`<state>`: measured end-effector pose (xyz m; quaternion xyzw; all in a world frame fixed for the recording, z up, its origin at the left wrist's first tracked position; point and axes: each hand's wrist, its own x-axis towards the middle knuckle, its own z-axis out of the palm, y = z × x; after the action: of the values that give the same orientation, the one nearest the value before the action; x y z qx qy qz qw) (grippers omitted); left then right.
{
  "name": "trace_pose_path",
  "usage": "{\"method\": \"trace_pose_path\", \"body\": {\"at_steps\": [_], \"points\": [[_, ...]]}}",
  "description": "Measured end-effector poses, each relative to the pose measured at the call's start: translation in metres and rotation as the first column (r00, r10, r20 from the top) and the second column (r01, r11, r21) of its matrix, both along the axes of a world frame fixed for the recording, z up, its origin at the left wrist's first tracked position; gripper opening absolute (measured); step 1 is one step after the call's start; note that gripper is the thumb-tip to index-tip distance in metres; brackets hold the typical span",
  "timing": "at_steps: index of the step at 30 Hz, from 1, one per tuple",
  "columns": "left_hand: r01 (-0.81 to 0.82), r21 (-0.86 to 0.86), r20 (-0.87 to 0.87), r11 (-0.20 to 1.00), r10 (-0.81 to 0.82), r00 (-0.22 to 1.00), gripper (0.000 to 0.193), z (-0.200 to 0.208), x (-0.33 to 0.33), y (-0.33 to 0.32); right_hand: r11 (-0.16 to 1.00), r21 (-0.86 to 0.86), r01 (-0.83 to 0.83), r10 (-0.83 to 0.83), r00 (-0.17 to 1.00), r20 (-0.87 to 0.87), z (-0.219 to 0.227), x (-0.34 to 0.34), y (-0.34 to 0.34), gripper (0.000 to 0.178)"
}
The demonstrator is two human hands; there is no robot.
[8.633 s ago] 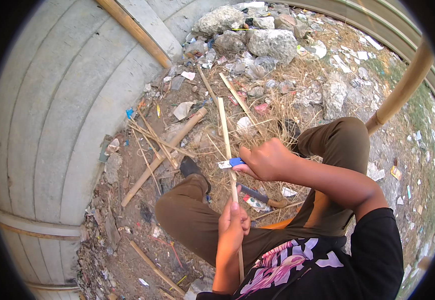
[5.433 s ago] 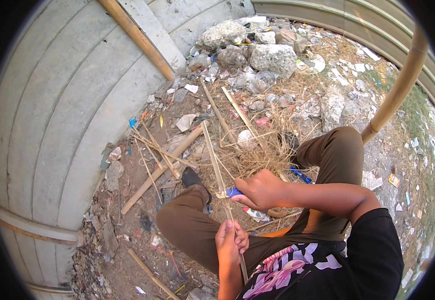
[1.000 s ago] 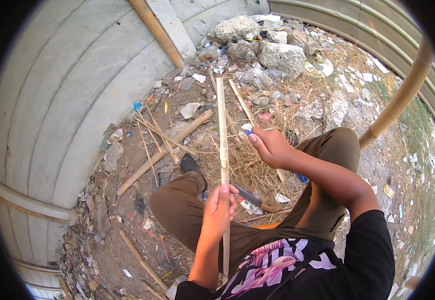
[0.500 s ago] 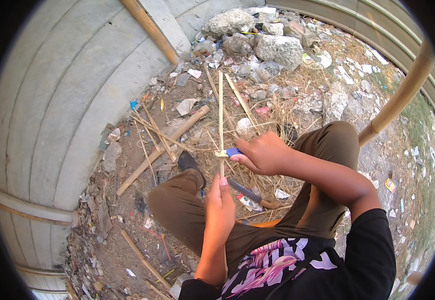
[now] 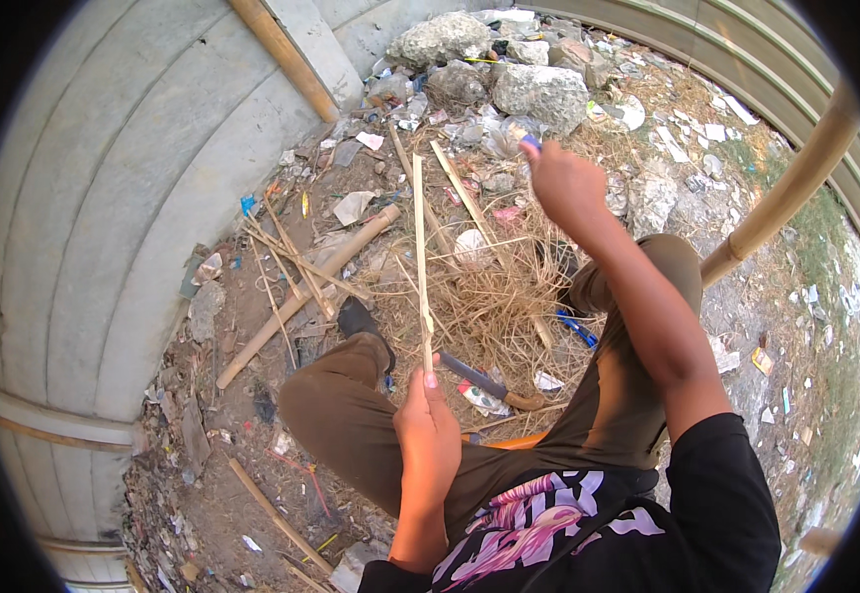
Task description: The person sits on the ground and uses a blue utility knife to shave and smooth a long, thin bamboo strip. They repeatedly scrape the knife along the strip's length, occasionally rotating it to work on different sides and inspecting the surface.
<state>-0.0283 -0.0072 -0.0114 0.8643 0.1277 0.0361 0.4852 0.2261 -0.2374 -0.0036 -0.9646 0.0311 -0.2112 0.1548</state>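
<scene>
My left hand [image 5: 428, 430] is closed round the lower end of a pale split bamboo strip [image 5: 420, 247], which stands out upright from my fist. A nick or curled shaving shows partway up the strip. Up and to the right, my right hand [image 5: 568, 188] grips a blue-handled cutter knife [image 5: 532, 142], raised clear of the strip. Its blade end is blurred. On the ground between my legs lies a dark-bladed knife [image 5: 474, 378] with a curved wooden handle. A pile of thin shavings [image 5: 499, 296] lies beyond it.
A thick bamboo pole [image 5: 301, 301] and thin strips [image 5: 296, 259] lie to the left. Another bamboo pole [image 5: 785, 203] slants by my right knee. Large rocks [image 5: 538, 94] and litter are at the back, a grey wall [image 5: 143, 198] at left. A blue object [image 5: 576, 328] lies near my right leg.
My right hand has lifted the cutter knife off the bamboo strip and swung it away, up and to the right. The left hand still holds the strip, lowered slightly.
</scene>
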Motion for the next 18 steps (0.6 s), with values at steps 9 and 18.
{"method": "trace_pose_path", "body": {"at_steps": [9, 18], "points": [[-0.026, -0.794, -0.163, 0.608, -0.172, 0.972, 0.035, -0.012, 0.017, 0.030, 0.698, 0.094, -0.710, 0.712, 0.672, -0.204, 0.000, -0.116, 0.052, 0.054], [-0.073, -0.862, -0.163, 0.502, -0.137, 0.977, 0.022, -0.014, 0.016, 0.022, 0.585, -0.034, -0.810, 0.810, 0.586, -0.023, -0.016, -0.121, 0.064, 0.048]]}}
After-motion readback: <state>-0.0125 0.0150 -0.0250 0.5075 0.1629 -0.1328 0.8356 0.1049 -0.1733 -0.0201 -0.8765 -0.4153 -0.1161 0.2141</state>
